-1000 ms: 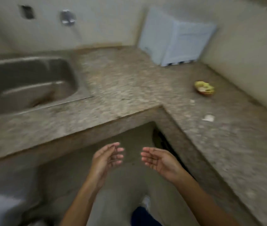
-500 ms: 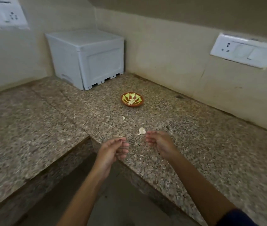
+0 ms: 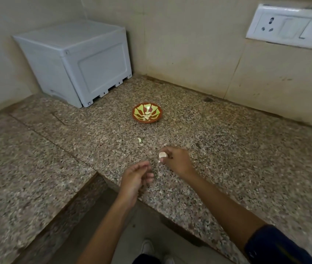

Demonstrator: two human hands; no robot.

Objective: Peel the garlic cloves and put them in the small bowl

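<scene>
right hand (image 3: 176,161) pinching garlic clove (image 3: 162,155), orientation unclear

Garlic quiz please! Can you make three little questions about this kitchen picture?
1. True or false: the right hand pinches a garlic clove.
2. What lies in the small bowl? A) peeled cloves B) water C) a spoon
3. Fill in: the left hand holds ____.

Key: 1 true; 2 A, pale cloves lie inside; 3 nothing.
</scene>
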